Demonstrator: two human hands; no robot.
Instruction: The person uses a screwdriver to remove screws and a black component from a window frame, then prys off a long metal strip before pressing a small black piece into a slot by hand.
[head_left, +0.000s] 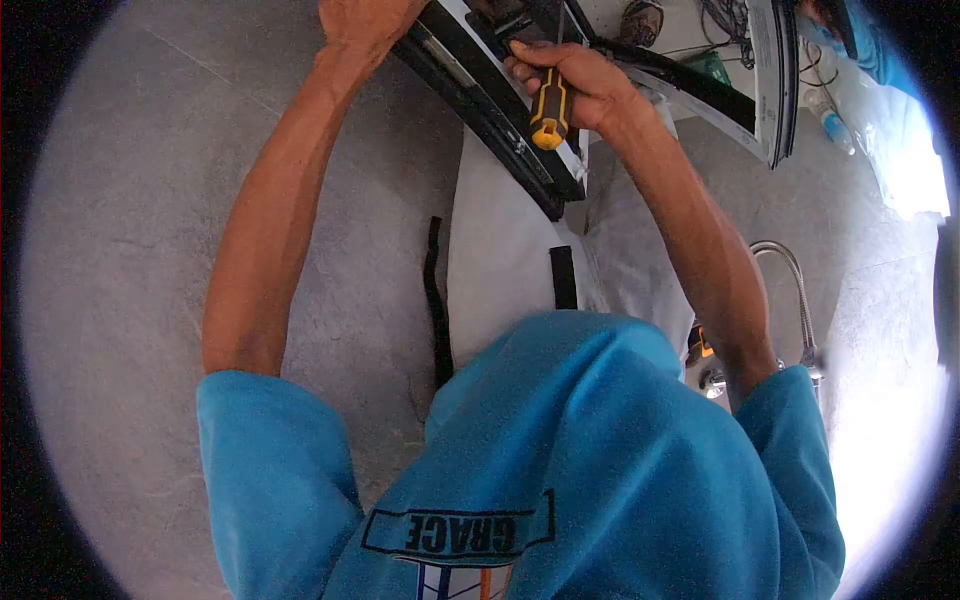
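My right hand [575, 80] is closed round a screwdriver [551, 112] with a yellow and black handle. Its shaft points up and away, past the top edge of the view. Below and beside the hand lies a long black and white frame [490, 110], slanting from the top centre down to the right. My left hand [370, 20] is at the top edge, by the upper left end of this frame. Its fingers are cut off by the view, so its grip is hidden.
Another black and white framed panel [765, 90] stands at the upper right. Near it are cables, a plastic bottle [836, 130] and a shoe [641, 22]. A flexible metal hose [790, 262] curves at the right. A black strip [434, 290] lies on the grey floor [130, 260].
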